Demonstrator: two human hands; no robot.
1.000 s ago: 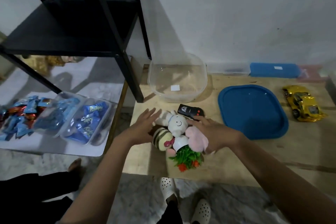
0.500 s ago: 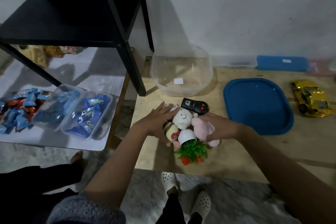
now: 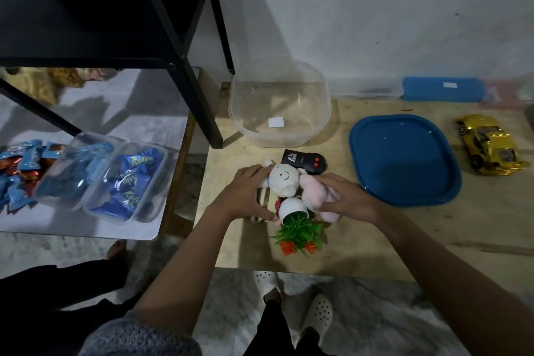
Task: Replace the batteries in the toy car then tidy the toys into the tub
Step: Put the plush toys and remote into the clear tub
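A black shelf frame (image 3: 161, 37) fills the upper left of the frame, with trays of blue sweet packets (image 3: 127, 182) below it at the left edge. The wooden worktop (image 3: 404, 240) takes up the centre and right. On it, upper centre, stands the clear tub (image 3: 280, 104), open and with nothing in it but a small white label, so it looks ready to receive the toys. Its blue lid (image 3: 404, 159) lies flat just right of centre, set aside so the mouth stays free. At the right edge the yellow toy car (image 3: 491, 144) rests apart from the heap, presumably because it was handled separately for its batteries.

In the middle, both hands press a cluster of toys together from either side, a sensible way to lift several at once. The left hand (image 3: 245, 196) has its fingers spread and cupped against the striped plush (image 3: 267, 202) and the white plush (image 3: 284, 179). The right hand (image 3: 344, 199) has its fingers curled around the pink plush (image 3: 315, 191). A small potted plant (image 3: 297, 222) lies tipped, leaves toward the lower edge, wedged between the hands. The black remote (image 3: 303, 160) sits just above the heap, outside the grasp.
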